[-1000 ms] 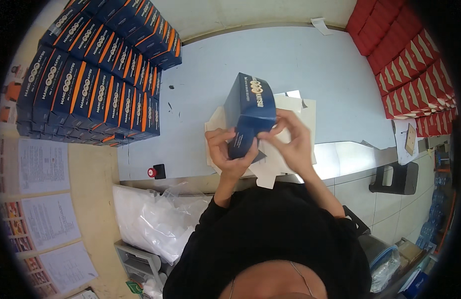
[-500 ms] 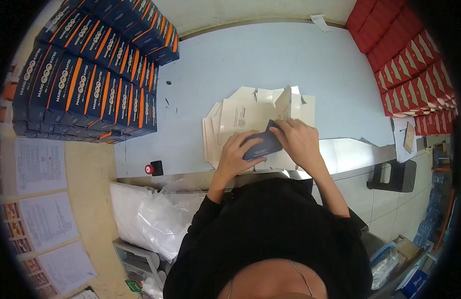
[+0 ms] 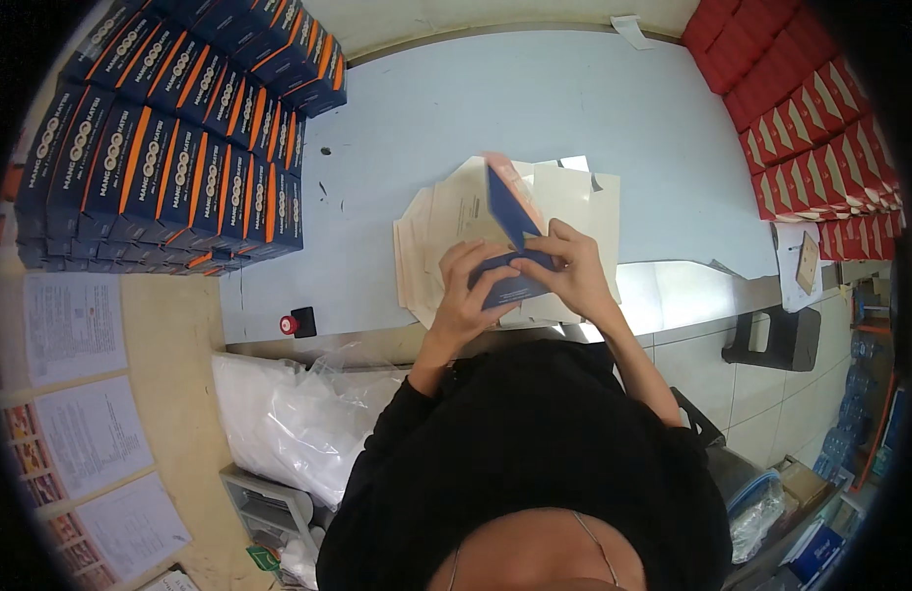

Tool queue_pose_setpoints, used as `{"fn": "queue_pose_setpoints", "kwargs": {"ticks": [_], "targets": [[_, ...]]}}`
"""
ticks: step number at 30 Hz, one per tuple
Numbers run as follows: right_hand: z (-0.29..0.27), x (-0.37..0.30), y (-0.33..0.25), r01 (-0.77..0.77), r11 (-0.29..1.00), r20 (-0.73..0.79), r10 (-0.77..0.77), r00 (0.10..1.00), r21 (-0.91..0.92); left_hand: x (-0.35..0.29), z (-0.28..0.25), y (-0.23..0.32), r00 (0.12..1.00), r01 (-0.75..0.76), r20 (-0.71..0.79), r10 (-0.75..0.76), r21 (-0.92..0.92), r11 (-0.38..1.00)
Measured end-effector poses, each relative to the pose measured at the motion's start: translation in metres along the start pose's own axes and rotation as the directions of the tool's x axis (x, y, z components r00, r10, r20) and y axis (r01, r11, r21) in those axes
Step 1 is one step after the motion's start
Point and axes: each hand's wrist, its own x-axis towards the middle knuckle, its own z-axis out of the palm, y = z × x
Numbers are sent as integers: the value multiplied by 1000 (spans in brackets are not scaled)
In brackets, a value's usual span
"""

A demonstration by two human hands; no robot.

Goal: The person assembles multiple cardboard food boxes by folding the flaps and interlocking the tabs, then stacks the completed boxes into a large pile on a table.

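Both hands grip a partly folded navy cardboard box (image 3: 516, 288) at the table's near edge. My left hand (image 3: 468, 288) wraps round its left side, thumb low and fingers over the top. At its right upper corner, my right hand (image 3: 571, 271) pinches a flap. A blue panel with an orange edge stands up from the box, tilted away from me. Beneath lies a fanned pile of flat, unfolded box blanks (image 3: 441, 231), pale inner faces up. The box's underside is hidden.
Stacked navy boxes with orange stripes (image 3: 161, 177) fill the table's left side. Red and cream boxes (image 3: 820, 172) are stacked at the right. A red stamp and black pad (image 3: 298, 322) lie near the left front edge. Below are plastic-wrapped white bundles (image 3: 298, 424) and a dark stool (image 3: 771, 340).
The box's long panel has swung up, showing its blue face and orange edge. My right hand has shifted slightly down, its fingers now pinching the flap. My left hand keeps its hold.
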Motion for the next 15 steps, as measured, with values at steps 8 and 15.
{"fn": "queue_pose_setpoints", "kwargs": {"ticks": [8, 15], "targets": [[-46, 1, 5, -428, 328, 256, 454, 853, 842, 15, -30, -52, 629, 488, -65, -774, -743, 459], [-3, 17, 21, -131, 990, -107, 125, 986, -55, 8, -13, -34, 591, 503, 357, -723, -864, -15]]}}
